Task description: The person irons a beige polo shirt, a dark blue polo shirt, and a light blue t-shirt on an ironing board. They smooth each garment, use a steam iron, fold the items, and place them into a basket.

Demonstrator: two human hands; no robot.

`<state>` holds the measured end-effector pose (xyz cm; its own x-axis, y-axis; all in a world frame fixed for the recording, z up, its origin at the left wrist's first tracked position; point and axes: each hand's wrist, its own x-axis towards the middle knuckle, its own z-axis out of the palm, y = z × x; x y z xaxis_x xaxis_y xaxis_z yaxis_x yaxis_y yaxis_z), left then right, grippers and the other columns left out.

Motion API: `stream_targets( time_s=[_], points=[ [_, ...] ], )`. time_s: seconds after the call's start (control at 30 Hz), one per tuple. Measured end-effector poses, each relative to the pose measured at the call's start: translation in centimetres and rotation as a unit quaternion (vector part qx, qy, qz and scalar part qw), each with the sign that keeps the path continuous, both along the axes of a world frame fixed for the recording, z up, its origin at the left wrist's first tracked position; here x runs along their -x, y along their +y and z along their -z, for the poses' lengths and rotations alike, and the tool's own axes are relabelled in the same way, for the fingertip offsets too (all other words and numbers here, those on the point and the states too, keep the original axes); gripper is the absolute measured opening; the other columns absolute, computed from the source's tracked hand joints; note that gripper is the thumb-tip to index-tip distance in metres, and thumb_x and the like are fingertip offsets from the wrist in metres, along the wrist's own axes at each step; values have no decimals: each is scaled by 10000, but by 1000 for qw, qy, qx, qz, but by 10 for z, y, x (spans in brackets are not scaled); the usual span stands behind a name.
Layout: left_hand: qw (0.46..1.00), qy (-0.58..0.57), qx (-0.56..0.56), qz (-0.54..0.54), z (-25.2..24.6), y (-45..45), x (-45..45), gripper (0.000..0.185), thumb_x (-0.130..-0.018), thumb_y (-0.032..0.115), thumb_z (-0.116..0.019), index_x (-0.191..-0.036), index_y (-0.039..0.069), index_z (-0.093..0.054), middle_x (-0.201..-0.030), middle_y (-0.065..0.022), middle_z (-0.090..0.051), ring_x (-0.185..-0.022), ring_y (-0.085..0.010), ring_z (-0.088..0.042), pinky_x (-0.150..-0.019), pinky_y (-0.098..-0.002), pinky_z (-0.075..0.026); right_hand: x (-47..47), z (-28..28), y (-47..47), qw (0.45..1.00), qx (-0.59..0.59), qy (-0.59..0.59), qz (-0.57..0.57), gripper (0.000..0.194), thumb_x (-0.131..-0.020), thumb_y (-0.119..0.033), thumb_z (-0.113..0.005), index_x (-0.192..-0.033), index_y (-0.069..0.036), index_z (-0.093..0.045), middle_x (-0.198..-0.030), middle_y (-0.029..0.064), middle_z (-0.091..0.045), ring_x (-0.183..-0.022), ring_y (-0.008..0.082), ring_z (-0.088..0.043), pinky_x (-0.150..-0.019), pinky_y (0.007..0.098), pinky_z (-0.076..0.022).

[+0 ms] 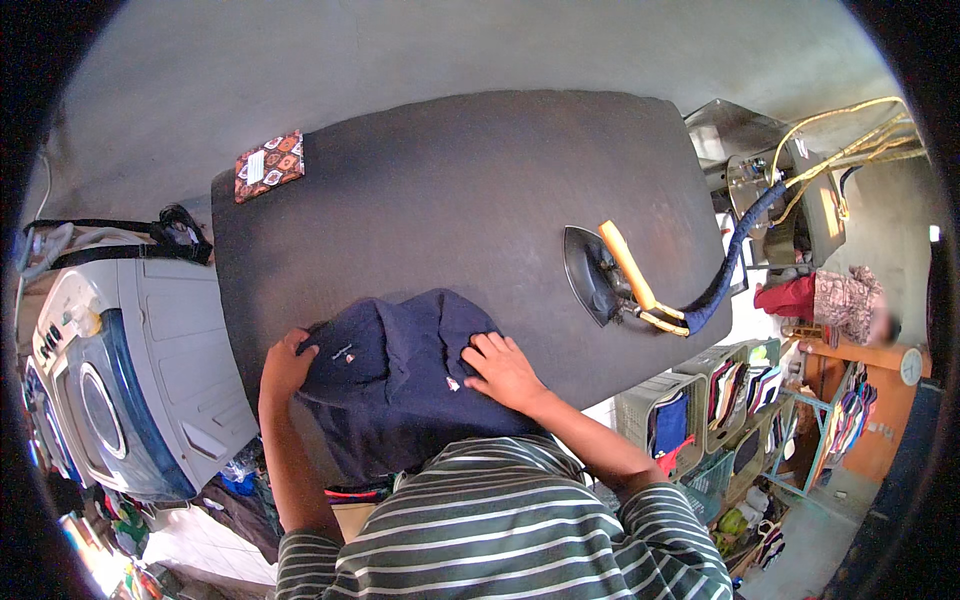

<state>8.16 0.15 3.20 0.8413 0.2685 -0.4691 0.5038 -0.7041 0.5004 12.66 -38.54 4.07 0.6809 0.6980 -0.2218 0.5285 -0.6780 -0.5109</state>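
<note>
A navy blue cloth garment [416, 375] with small light emblems lies rumpled over the near edge of a dark padded ironing table [450, 195]. At the garment's left edge, my left hand [291, 365] pinches the cloth between thumb and fingers. My right hand [504, 369] rests on its right part, fingers bent against the fabric; whether they grip any cloth is unclear. Right of the hands stands a steam iron [592, 277] with a yellow handle and a dark blue wrapped hose [739, 244]. A patterned notebook [270, 166] lies at the table's far left corner.
A washing machine [169, 367] stands left of the table. On the right are plastic baskets [690, 420] of folded clothes and a rack of hanging clothes [851, 405]. Yellow hoses [832, 150] run at the upper right. Another person [832, 300] is farther off at the right.
</note>
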Motion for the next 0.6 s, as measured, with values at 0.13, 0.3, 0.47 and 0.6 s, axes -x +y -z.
stream_targets(
  time_s=[0.13, 0.3, 0.47, 0.6],
  points=[
    [997, -58, -46, -25, -2, 20, 46, 307, -828, 168, -710, -1080, 2, -652, -1011, -233, -704, -991, -385, -683, -851, -420, -506, 0, 30, -31, 912, -236, 120, 312, 294, -882, -187, -729, -1091, -39, -583, -904, 79, -616, -838, 206, -590, -800, 319, -478],
    [995, -9, -65, -72, -4, 20, 69, 268, -845, 132, -670, -1080, 13, -625, -1052, -209, -689, -1017, -367, -662, -873, -429, -491, -14, 52, -69, 807, -278, 306, 422, 249, -876, -152, -753, -1037, -61, -588, -914, -26, -582, -854, 80, -527, -792, 236, -433],
    [923, -258, -285, 21, -8, -84, 27, 350, -786, 47, -558, -1132, 53, -610, -1236, -126, -601, -1190, -331, -544, -970, -480, -411, -11, 68, -60, 792, -337, 291, 418, 324, -820, -224, -808, -1015, -64, -606, -858, -19, -586, -812, 114, -534, -764, 275, -446],
    [935, -249, -40, 250, 13, -179, 5, 501, -922, 256, -573, -1395, 105, -511, -1407, -115, -528, -1339, -301, -454, -1108, -501, -335, -15, 62, -57, 840, -295, 122, 438, 263, -806, -187, -798, -922, -55, -602, -772, 12, -562, -747, 129, -533, -714, 295, -452]
  ],
)
